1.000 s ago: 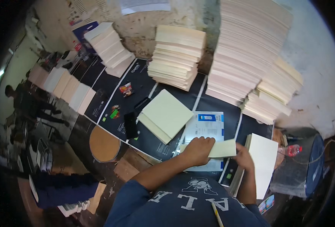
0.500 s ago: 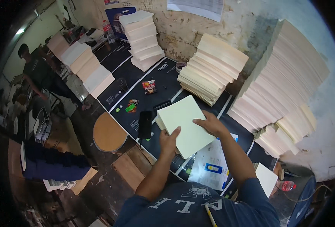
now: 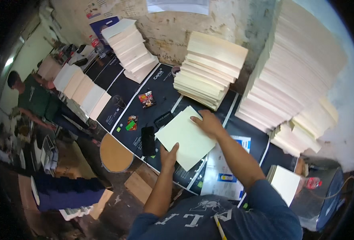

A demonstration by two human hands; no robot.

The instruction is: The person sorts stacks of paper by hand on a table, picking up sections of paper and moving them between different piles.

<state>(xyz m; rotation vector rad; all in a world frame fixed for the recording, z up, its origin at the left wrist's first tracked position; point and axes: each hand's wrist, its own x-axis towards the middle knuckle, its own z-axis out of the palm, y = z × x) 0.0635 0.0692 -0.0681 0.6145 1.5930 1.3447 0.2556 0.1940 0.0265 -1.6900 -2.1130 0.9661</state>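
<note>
Between my hands is a block of pale cream paper sheets (image 3: 187, 140), held just over or on the dark table. My left hand (image 3: 170, 157) grips its near left edge, thumb on top and the other fingers hidden beneath. My right hand (image 3: 207, 125) is closed on the far right edge, its thumb lying across the top sheet. A black phone (image 3: 148, 141) lies just left of the block. Beyond the block is a small black case (image 3: 163, 119). A white printed sheet (image 3: 227, 168) with blue areas lies under my right forearm.
Tall paper stacks stand at the back left (image 3: 131, 50), back middle (image 3: 213, 68) and right (image 3: 291, 72). A snack packet (image 3: 147, 99) and a clear cup (image 3: 118, 101) sit on the table (image 3: 145, 87). A round stool (image 3: 116, 153) is at the left; a person (image 3: 41, 100) stands beyond.
My right hand has shifted to the far corner of the paper block. The block sits lower and flatter between my hands. The whole view has turned slightly.
</note>
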